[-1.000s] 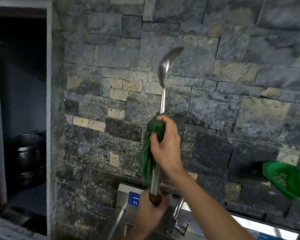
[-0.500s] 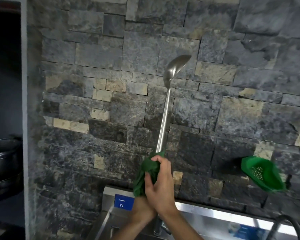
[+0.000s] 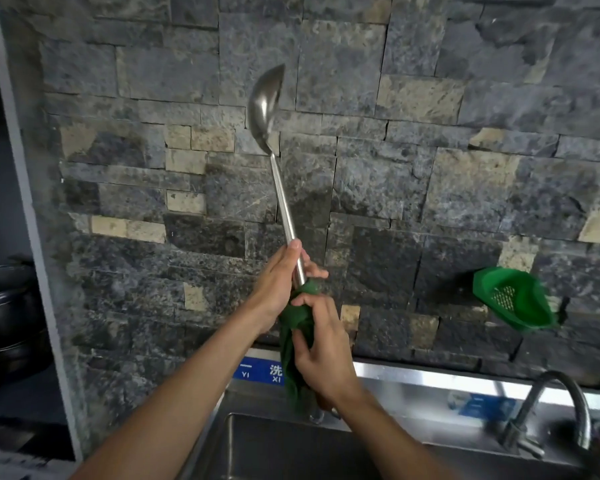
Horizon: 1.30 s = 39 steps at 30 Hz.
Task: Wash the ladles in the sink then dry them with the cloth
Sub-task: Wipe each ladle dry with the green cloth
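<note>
A long steel ladle (image 3: 284,206) stands upright over the sink (image 3: 277,448), bowl at the top and leaning a little left, in front of the stone wall. My left hand (image 3: 279,284) grips the bare shaft just above the green cloth (image 3: 295,329). My right hand (image 3: 321,355) holds the cloth wrapped round the lower part of the handle. The cloth's tail hangs down toward the basin. The handle's end is hidden by the cloth and my right hand.
A curved faucet (image 3: 553,408) rises at the sink's right rear. A green plastic strainer (image 3: 513,299) hangs on the wall at right. Black pots (image 3: 7,306) sit in a dark recess at far left. A blue label (image 3: 262,370) marks the sink's back rim.
My right hand slid the cloth down the shaft to the handle's lower part. My left hand left the handle's end and now grips the shaft above the cloth. The ladle tilted leftward.
</note>
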Available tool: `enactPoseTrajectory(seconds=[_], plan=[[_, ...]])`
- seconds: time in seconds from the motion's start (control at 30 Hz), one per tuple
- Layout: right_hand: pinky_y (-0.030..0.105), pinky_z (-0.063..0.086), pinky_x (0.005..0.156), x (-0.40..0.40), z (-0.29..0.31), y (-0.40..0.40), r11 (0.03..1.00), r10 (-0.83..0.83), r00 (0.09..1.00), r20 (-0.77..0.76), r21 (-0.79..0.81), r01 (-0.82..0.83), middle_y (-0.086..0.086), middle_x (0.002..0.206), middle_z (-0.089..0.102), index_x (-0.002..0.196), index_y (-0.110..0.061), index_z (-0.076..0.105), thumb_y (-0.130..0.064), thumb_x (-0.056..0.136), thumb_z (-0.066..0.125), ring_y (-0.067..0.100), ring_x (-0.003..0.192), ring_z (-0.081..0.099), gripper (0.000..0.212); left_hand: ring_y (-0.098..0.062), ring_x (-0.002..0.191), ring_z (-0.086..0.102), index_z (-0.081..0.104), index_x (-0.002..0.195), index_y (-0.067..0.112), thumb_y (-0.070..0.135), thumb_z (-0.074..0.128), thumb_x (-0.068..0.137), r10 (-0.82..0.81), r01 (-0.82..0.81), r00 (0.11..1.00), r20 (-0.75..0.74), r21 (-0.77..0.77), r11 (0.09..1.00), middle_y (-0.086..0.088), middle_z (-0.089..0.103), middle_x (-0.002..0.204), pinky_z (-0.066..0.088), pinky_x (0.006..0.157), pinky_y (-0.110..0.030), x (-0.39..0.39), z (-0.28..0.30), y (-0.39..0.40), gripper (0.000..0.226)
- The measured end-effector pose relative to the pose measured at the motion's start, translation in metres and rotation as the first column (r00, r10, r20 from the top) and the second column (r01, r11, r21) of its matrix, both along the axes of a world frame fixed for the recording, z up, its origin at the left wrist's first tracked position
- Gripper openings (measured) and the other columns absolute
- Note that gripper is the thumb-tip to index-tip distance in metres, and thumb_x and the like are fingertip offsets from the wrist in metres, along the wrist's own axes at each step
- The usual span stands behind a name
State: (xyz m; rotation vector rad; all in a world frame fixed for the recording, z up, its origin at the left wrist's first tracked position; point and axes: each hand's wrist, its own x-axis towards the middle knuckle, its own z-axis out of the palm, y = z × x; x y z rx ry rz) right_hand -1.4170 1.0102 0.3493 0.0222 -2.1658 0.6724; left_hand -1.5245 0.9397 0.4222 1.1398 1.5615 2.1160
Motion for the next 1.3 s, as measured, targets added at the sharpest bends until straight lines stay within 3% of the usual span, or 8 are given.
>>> enactPoseTrajectory(seconds=[0.1,0.27,0.53,0.73,0.83,1.0,1.17,1.3], plan=[[0.047,0.058,0.073,0.001,-0.009,-0.001,0.998,-0.033,0.999,0.031,0.060,0.031,-0.004,0.136,0.044,0.132,-0.029,0.047,-0.007,0.090,0.059,0.023,0.097,0.064,0.049,-0.020,0.069,0.065,0.054,0.080,0.021,0.053,0.044,0.098,-0.027,0.021,0.997,0.069,0.081,0.997,0.002,0.056,0.066,0.052,0.077,-0.037,-0.005,-0.012,-0.001,0.038],[0.039,0.064,0.063,0.009,-0.050,-0.012,0.954,-0.205,0.977,0.053,0.233,0.188,0.005,0.160,0.032,0.143,-0.042,0.041,-0.010,0.091,0.065,0.026,0.109,0.068,0.065,-0.018,0.057,0.060,0.053,0.084,0.017,0.047,0.042,0.099,0.050,-0.059,0.997,0.064,0.142,0.988,0.006,0.053,0.061,0.055,0.092,-0.046,-0.013,-0.011,-0.007,0.035],[0.022,0.063,0.069,0.052,-0.126,-0.004,0.941,-0.185,0.963,0.196,0.319,0.116,0.004,0.162,0.035,0.138,-0.040,0.057,-0.006,0.059,0.095,0.016,0.090,0.075,0.095,-0.011,0.051,0.045,0.049,0.085,0.018,0.040,0.034,0.106,0.123,-0.136,0.990,0.074,0.195,0.971,0.006,0.047,0.061,0.050,0.054,-0.028,-0.016,-0.024,-0.025,0.034],[0.010,0.044,0.097,0.073,-0.141,0.008,0.974,-0.171,0.975,0.145,0.177,0.144,-0.026,0.143,0.049,0.115,-0.049,0.069,-0.010,0.063,0.096,0.005,0.108,0.071,0.071,-0.013,0.050,0.044,0.053,0.095,0.018,0.043,0.039,0.102,0.177,-0.184,0.982,0.063,0.138,0.973,0.004,0.047,0.062,0.046,0.051,-0.029,-0.023,-0.056,-0.043,0.029],[0.010,0.040,0.107,0.074,-0.114,0.009,0.982,-0.184,0.983,-0.016,-0.037,0.184,-0.012,0.138,0.061,0.124,-0.049,0.066,0.011,0.076,0.081,0.001,0.124,0.061,0.079,-0.013,0.045,0.038,0.054,0.103,0.018,0.046,0.047,0.099,0.112,-0.138,0.982,0.153,0.168,0.976,0.002,0.044,0.058,0.039,0.045,-0.027,-0.015,-0.077,-0.047,0.030],[0.001,0.034,0.102,0.057,-0.020,0.001,0.961,-0.200,0.954,-0.225,-0.236,0.146,-0.011,0.146,0.051,0.136,-0.049,0.049,-0.012,0.097,0.061,-0.003,0.136,0.045,0.055,-0.013,0.036,0.029,0.058,0.086,0.015,0.057,0.047,0.096,0.030,-0.085,0.947,0.319,0.159,0.984,0.000,0.036,0.050,0.032,0.036,-0.024,0.013,-0.102,-0.046,0.044],[0.016,0.032,0.118,0.021,0.066,-0.003,0.991,-0.091,0.883,-0.461,0.045,0.126,0.010,0.163,0.027,0.147,-0.028,0.047,-0.014,0.101,0.051,0.005,0.152,0.025,0.048,-0.014,0.028,0.025,0.045,0.058,0.013,0.055,0.040,0.098,0.037,-0.063,0.897,0.439,0.045,0.997,-0.005,0.029,0.040,0.026,0.031,-0.019,0.047,-0.112,-0.041,0.058],[0.053,0.036,0.114,-0.022,0.122,0.002,0.903,-0.016,0.878,-0.479,0.370,0.219,0.014,0.163,0.025,0.144,-0.024,0.051,0.004,0.096,0.059,0.032,0.154,0.022,0.056,-0.011,0.023,0.026,0.043,0.050,0.008,0.040,0.035,0.102,-0.033,0.045,0.873,0.486,-0.012,0.999,-0.005,0.029,0.037,0.023,0.034,-0.014,0.063,-0.110,-0.034,0.062]])
